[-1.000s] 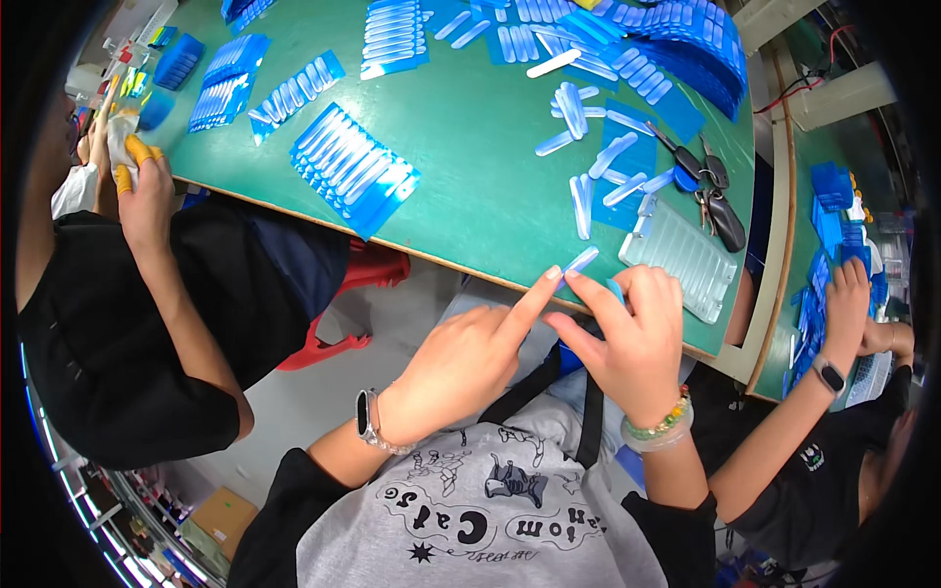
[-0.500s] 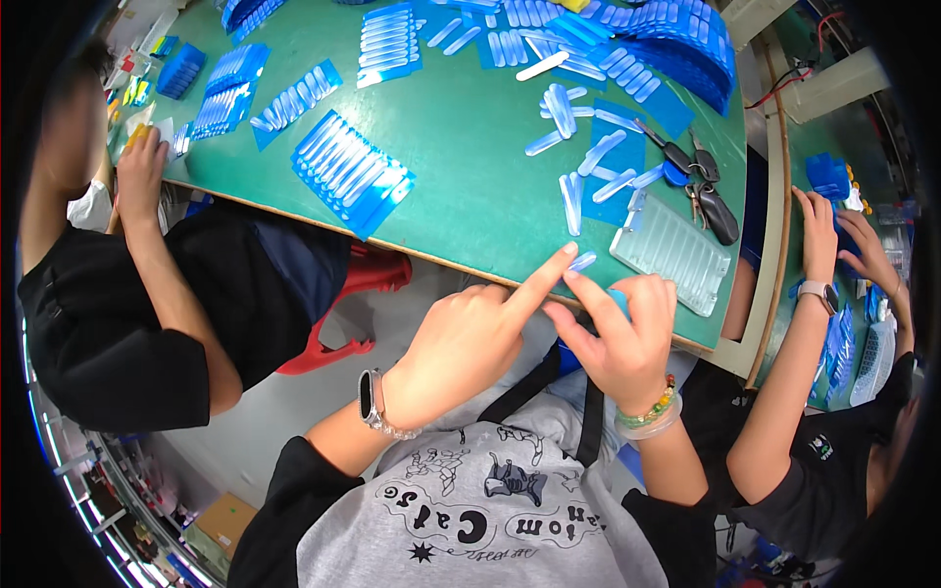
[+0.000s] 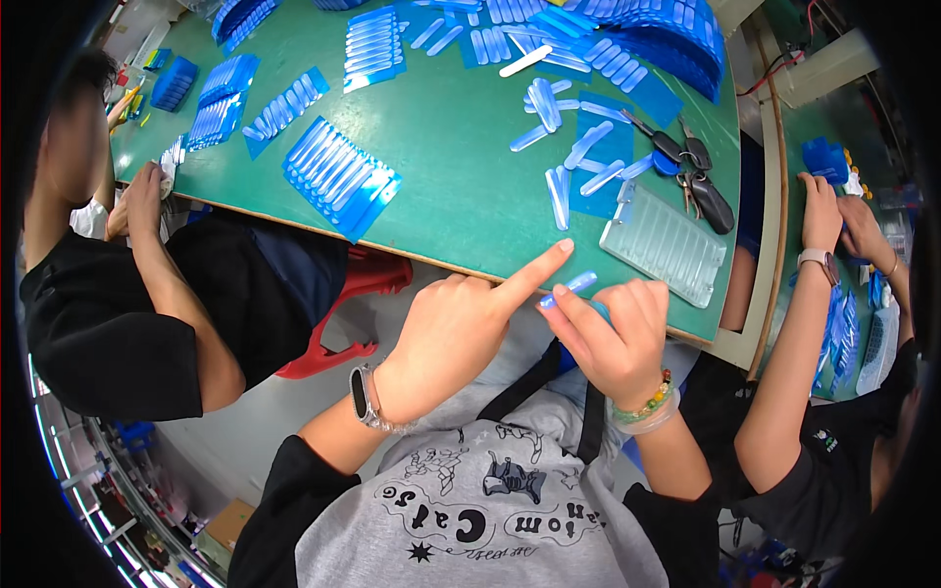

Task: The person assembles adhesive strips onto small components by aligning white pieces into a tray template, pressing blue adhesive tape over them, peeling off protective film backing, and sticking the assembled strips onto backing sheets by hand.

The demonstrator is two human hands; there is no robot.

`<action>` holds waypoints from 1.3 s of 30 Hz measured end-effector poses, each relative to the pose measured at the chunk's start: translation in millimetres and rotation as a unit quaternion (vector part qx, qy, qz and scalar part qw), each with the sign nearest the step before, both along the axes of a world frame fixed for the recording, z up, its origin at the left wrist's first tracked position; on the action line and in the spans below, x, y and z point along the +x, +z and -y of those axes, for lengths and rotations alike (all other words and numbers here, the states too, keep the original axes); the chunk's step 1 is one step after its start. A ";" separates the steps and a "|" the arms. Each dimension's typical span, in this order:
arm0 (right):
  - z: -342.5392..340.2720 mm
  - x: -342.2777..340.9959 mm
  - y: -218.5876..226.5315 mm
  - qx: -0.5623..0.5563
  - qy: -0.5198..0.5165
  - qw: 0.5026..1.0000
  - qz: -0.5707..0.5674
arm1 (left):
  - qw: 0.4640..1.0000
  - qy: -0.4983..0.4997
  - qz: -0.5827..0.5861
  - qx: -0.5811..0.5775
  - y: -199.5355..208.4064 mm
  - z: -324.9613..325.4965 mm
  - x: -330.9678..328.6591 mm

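Down comes the blue strip (image 3: pixel 582 282)! I see the right hand (image 3: pixel 622 338) pinching it near the green table (image 3: pixel 451 186)'s front edge; left hand (image 3: pixel 446 323) points, index outstretched. Loose pinch, and it could drop floorward.
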State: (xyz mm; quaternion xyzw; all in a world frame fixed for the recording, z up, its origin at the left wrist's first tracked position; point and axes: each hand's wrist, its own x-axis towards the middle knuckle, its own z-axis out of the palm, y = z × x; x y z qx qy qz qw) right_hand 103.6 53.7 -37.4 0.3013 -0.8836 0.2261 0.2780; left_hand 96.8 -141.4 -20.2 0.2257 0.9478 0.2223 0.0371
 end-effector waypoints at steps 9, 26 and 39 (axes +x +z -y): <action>-36.9 42.4 12.9 -0.030 -0.078 0.996 -0.024 | 0.998 0.009 -0.019 -0.055 -3.2 -2.6 2.2; 0.8 -42.0 54.6 0.087 -0.003 0.977 0.193 | 0.998 -0.010 -0.065 0.018 -12.5 6.3 9.6; -9.7 -66.3 49.3 0.074 0.005 0.968 0.242 | 0.998 0.028 0.034 -0.039 -12.6 74.5 58.6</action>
